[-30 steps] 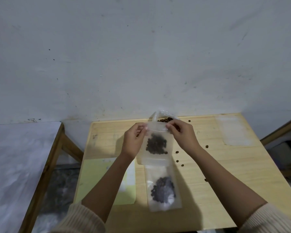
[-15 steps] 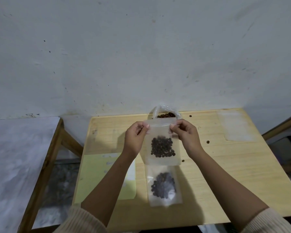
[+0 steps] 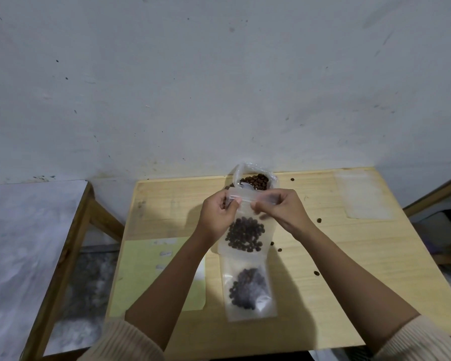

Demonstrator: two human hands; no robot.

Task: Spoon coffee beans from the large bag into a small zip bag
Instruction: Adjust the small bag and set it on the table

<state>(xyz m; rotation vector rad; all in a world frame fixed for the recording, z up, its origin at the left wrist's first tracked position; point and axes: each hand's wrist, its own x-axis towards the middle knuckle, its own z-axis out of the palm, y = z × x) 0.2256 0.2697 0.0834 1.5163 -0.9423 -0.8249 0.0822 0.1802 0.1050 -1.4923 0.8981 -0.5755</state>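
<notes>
A small clear zip bag [image 3: 244, 234] with a clump of dark coffee beans hangs upright above the wooden table [image 3: 336, 256]. My left hand [image 3: 218, 217] pinches its top strip near the left end. My right hand [image 3: 280, 211] pinches the same strip close beside it, near the middle. Behind them the large clear bag [image 3: 254, 179] stands open with brown beans inside. A second filled zip bag [image 3: 248, 290] lies flat on the table below the held one. No spoon is visible.
Several loose beans [image 3: 318, 220] dot the table to the right. A flat empty zip bag [image 3: 363, 194] lies at the back right corner, a pale green sheet [image 3: 151, 272] at the left. A second table [image 3: 24, 243] stands left; the wall is close behind.
My right hand has slid left along the bag's top strip, from its right end to next to my left hand's fingers. The bag stays hanging in place.
</notes>
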